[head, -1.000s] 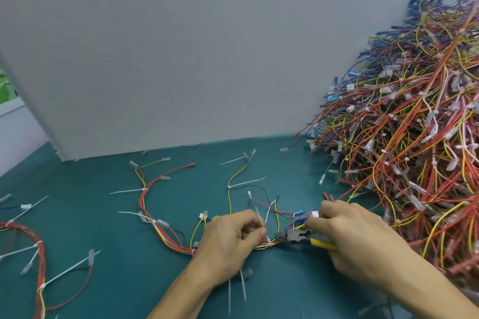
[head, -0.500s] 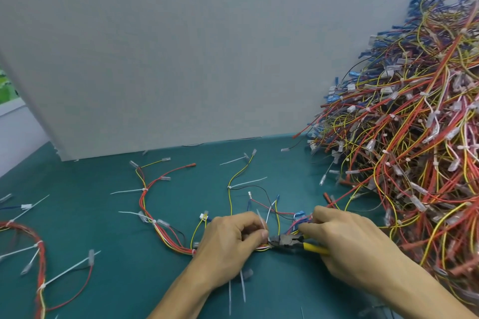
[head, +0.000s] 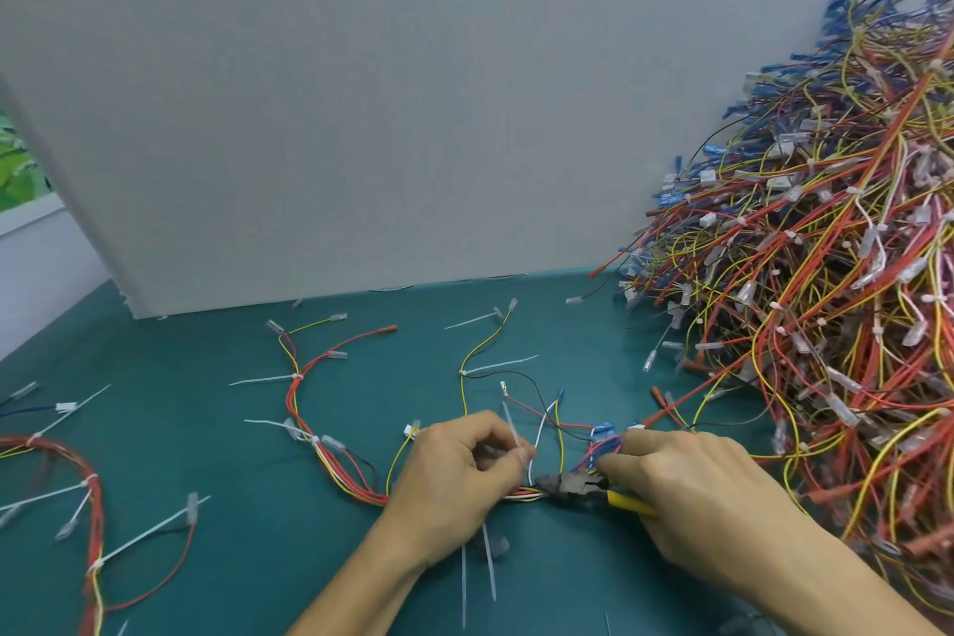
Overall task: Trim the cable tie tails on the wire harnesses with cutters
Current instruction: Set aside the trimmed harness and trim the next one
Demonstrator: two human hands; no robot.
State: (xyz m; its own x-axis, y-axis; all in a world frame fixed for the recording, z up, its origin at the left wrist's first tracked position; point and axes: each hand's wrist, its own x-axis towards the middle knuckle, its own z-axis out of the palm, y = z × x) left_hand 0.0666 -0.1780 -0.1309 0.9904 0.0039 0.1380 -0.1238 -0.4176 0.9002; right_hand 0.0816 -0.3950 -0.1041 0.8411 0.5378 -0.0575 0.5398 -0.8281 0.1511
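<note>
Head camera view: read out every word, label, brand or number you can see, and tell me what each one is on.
None can be read.
Cutters: no brand or marking shows on the dark head or yellow handle.
Connectors in the wire harness pile: any print too small and blurred to read.
Grey board: blank.

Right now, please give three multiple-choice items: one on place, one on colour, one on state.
1. The big pile of harnesses lies: A. on the right B. on the left C. in the middle
2. The handles of the cutters are: A. red B. yellow C. black
3. The left hand: A. holds the cutters B. lies flat C. pinches a cable tie tail
1 A: it fills the right side. 2 B: yellow shows under the right hand. 3 C: thumb and finger close on the white tail.
</note>
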